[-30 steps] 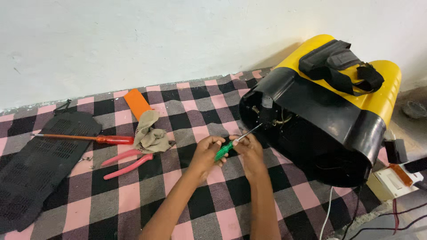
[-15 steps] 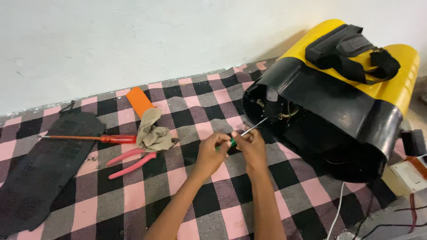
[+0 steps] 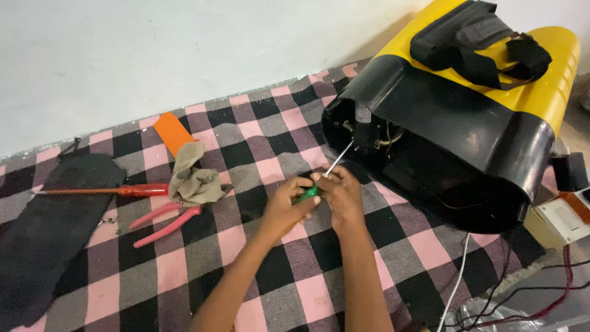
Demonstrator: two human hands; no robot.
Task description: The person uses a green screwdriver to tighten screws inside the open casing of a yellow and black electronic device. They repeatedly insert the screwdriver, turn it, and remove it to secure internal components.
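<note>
- At the far left, on the pink, grey and black checked cloth [image 3: 184, 270], we note a flat black mesh panel [image 3: 52, 227] lying lengthwise.
- Just beside it, a red-handled screwdriver [image 3: 104, 191] lies with its shaft towards the panel's upper edge.
- Below that, red-handled pliers [image 3: 165, 220] rest on the cloth, handles splayed leftward.
- A crumpled beige rag [image 3: 193, 178] sits touching the pliers' head; an orange flat piece [image 3: 172, 133] lies just behind the rag, near the wall.
- At centre, our left hand [image 3: 284, 208] has its fingers clenched around the green handle of a small screwdriver [image 3: 319, 181].
- Our right hand [image 3: 341, 195] is touching the left, fingers pinching the same tool near where handle meets shaft.
- The small screwdriver tilts up and rightward; its metal tip reaches into the open end of the black housing [image 3: 442, 141], near the wiring inside. What the tip touches we cannot tell.
- The housing belongs to a yellow tank [image 3: 553, 80] lying on its side, black straps [image 3: 479, 43] piled on top.
- At far right, a white and orange box [image 3: 562, 218] and red and black wires [image 3: 541, 295] lie near the cloth's edge.
</note>
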